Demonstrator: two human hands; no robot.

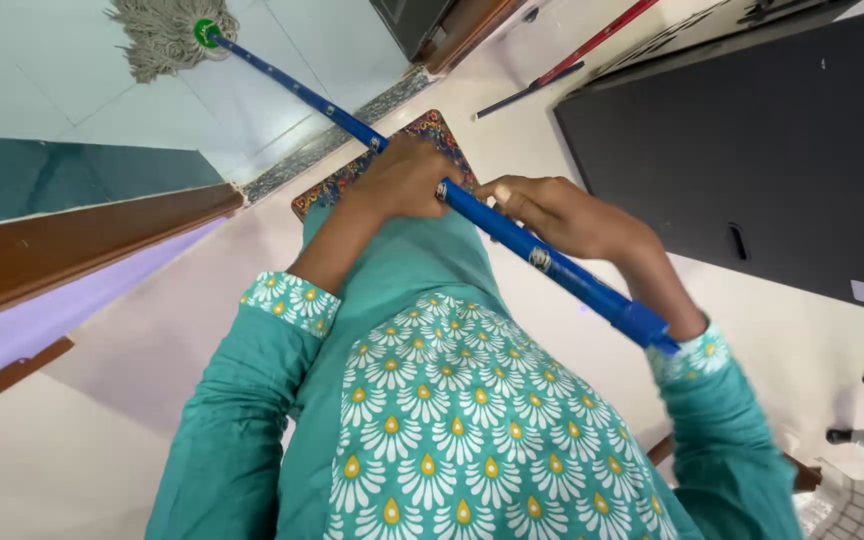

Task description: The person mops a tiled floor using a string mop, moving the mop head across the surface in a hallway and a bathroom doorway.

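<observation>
Both of my hands grip a long blue mop handle (552, 268) that runs diagonally from lower right to upper left. My left hand (407, 178) is closed around the shaft further down towards the mop head. My right hand (557, 215) holds it closer to the top end, near my teal sleeve. The grey string mop head (162, 38), with a green collar, rests on the pale tiled floor (42, 70) at the upper left. My teal patterned clothing fills the lower middle.
A patterned doormat (430, 132) lies on the floor under my hands. A large black cabinet (752, 150) stands to the right. A red stick (597, 40) and a dark stick lean near it. A brown wooden door frame (82, 240) crosses the left.
</observation>
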